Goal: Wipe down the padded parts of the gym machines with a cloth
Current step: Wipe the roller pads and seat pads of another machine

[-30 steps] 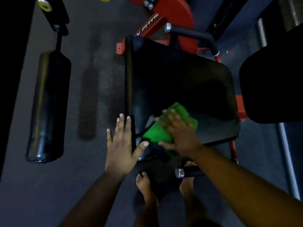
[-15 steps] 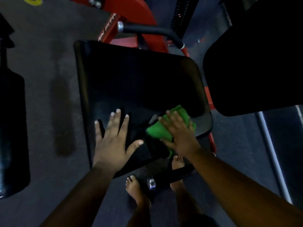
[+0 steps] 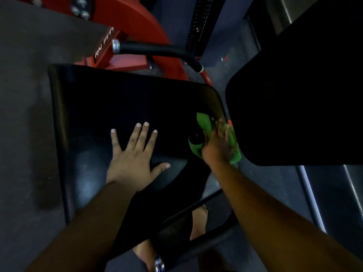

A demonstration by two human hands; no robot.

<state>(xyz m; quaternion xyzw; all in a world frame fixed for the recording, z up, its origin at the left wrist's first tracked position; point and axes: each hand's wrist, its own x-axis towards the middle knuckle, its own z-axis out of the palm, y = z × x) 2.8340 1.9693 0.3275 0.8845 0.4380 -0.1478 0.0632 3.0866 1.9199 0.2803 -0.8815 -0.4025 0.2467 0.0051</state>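
The right hand [image 3: 217, 142] covers the middle of the green cloth [image 3: 202, 122], and its fingertips blur into the fabric. At three o'clock a second black pad [image 3: 294, 105] runs off the frame. At twelve o'clock the red frame [image 3: 121, 18] is cropped and its white lettering only partly readable. Both forearms leave at six o'clock.

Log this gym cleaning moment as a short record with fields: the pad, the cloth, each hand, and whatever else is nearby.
pad: black seat pad, large, flat, dimly lit
cloth: green cloth, bunched at the pad's right edge
right hand: right hand presses on the cloth, fingers over it
left hand: left hand rests flat on the pad, fingers spread
frame: red machine frame beyond the pad
handle: black grip bar with a metal end cap
other pad: second black pad to the right
floor: dark, bare feet below the pad
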